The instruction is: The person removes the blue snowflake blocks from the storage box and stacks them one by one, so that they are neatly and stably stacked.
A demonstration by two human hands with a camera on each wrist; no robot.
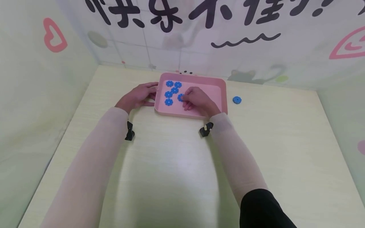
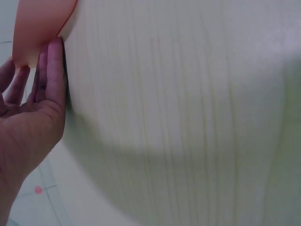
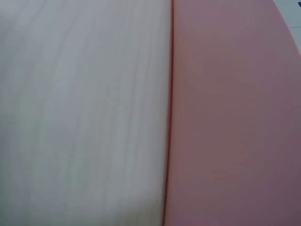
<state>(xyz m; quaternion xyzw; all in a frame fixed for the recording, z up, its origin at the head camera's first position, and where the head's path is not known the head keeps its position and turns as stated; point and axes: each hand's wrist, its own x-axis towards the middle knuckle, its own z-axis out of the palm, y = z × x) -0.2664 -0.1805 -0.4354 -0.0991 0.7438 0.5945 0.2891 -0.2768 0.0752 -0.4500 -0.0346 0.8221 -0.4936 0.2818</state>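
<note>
My right hand [image 1: 197, 98] is over the pink tray [image 1: 191, 117], pinching a blue notched disc [image 1: 180, 97] between thumb and fingertips. Several more discs of the same kind, one of them a lower disc [image 1: 169, 102], lie in the left part of the tray. At the tray's left end is my left hand [image 1: 140, 96], its fingers stretched out against the outer wall. The left wrist view shows these fingers [image 2: 55, 70] fairly straight, with their tips at the tray's side. Only the tray wall [image 3: 230, 117] and tabletop appear in the right wrist view; the right hand is out of it.
Right of the tray, another blue disc [image 1: 237, 100], thick like a small stack, sits on the pale wooden table [image 1: 285, 142]. Behind the tray rises a printed backdrop [image 1: 199, 57] with large black characters. Hanging cloth borders the table at both sides.
</note>
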